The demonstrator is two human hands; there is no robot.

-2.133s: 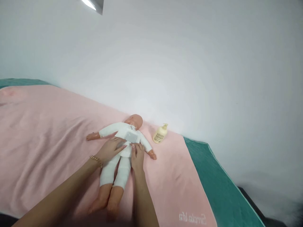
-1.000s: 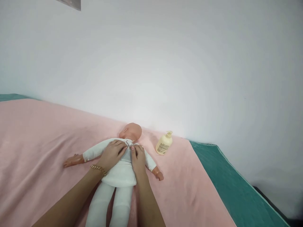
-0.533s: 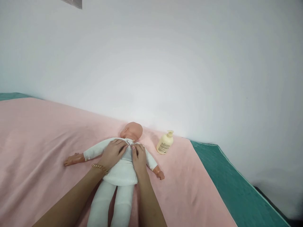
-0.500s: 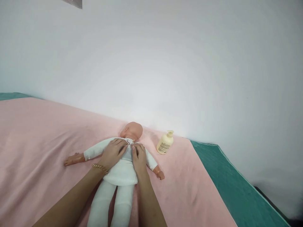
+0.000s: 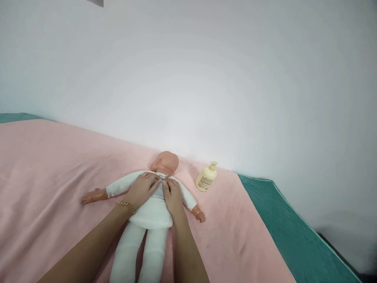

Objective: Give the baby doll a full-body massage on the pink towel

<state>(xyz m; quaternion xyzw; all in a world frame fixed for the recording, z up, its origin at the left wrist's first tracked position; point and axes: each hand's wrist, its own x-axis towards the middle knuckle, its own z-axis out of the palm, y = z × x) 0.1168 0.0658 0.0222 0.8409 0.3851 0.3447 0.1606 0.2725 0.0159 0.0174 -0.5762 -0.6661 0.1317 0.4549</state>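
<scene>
A baby doll with a cloth body in white lies on a pink sheet, its bare head turned to the left and its arms spread. On the left side of its upper chest rests my left hand, fingers laid flat, a gold chain bracelet at the wrist. My right hand lies on the other side of the chest with its fingers spread over the cloth. Both thumbs point inward and nearly meet below the doll's neck. Neither hand grasps anything that shows.
A pale yellow pump bottle stands on the pink sheet, right of the doll. Green cover shows along the right and at the far left. A white wall rises behind the bed.
My thumbs have come slightly closer together on the doll's chest. The whole view has shifted a little; the doll and bottle otherwise lie and stand as before.
</scene>
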